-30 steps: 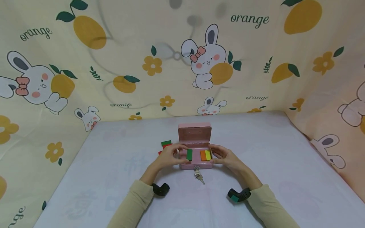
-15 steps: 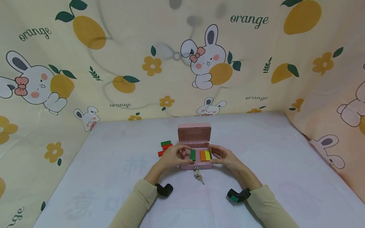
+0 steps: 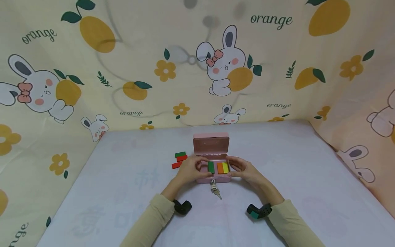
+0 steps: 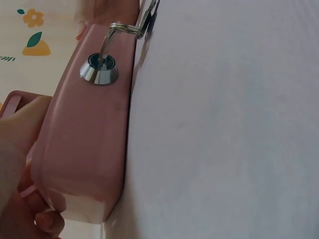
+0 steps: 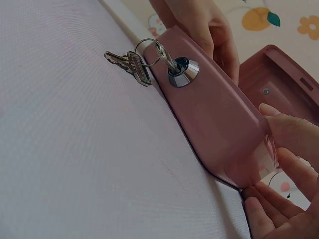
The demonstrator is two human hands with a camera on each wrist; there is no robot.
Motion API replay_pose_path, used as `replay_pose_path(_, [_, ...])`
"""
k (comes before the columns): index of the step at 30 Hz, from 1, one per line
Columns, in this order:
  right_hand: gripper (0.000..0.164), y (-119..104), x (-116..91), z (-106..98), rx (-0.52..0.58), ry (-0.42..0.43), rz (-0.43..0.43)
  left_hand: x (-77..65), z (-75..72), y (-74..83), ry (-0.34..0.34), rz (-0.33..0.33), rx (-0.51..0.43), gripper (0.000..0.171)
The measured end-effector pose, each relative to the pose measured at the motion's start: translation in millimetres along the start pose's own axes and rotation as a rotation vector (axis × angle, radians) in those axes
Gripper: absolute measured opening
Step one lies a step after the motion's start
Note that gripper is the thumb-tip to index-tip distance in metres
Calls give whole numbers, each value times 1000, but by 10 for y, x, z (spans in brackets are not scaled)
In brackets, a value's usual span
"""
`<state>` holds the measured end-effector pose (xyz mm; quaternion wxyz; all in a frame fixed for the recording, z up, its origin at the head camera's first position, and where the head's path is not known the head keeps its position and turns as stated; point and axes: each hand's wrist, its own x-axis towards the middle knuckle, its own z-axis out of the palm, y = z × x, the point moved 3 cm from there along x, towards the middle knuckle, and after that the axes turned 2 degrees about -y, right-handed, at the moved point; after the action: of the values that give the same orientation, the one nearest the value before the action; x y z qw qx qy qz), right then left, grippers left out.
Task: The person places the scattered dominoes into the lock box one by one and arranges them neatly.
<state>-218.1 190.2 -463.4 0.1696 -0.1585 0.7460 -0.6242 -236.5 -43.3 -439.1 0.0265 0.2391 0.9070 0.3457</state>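
A pink cash box (image 3: pixel 219 179) stands on the table with its lid (image 3: pixel 211 145) up. My left hand (image 3: pixel 189 170) reaches in over its left side and pinches a green block (image 3: pixel 211 167) upright between thumb and index finger. Right of that, an orange block (image 3: pixel 220 168) and a yellow block (image 3: pixel 225 167) stand side by side in the box. My right hand (image 3: pixel 244 168) holds the box's right end, thumb at the front rim; in the right wrist view its lower fingers (image 5: pixel 266 209) curl against the end wall.
Keys (image 5: pixel 130 64) hang on a ring from the lock (image 5: pixel 184 72) at the box's front. Left of the box, behind my left hand, lie another green block (image 3: pixel 180 154) and red blocks (image 3: pixel 181 158). A patterned cloth (image 3: pixel 166 113) backs the white table (image 3: pixel 129 192).
My left hand has moved right inside the box, carrying the green block closer to the orange one. My right hand has stayed in place on the box.
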Motion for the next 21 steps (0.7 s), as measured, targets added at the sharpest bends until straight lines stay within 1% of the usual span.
replay_pose_path(4, [71,5,-4,-2,0,7,2,1,9,36,15,-20,57,46])
replay_pose_path(11, [71,6,-7,-14,-7,-2,-4,1,25,109,62,13,178,47])
replay_pose_path(17, [72,-6,-9,-21,8,-4,-2,32,49,172,38,40,230,48])
replay_pose_path(21, [72,-9,-8,-11,3,-6,5,56,58,182,2,26,251,49])
